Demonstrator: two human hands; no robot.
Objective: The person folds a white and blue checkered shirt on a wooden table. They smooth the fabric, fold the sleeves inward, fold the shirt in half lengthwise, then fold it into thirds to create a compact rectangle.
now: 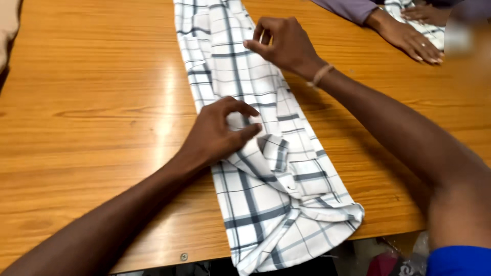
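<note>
The wooden table (92, 102) fills the view, and a white shirt with grey-blue checks (255, 204) lies folded in a long strip from 12 o'clock down to 6 — its collar end hanging over the near edge. The left hand (217, 133) pinches a fold at centre, grip closed on cloth; the right hand (284, 45), toward 12, pinches the shirt's edge. At 2 o'clock another person's hand (411, 41) rests flat.
</note>
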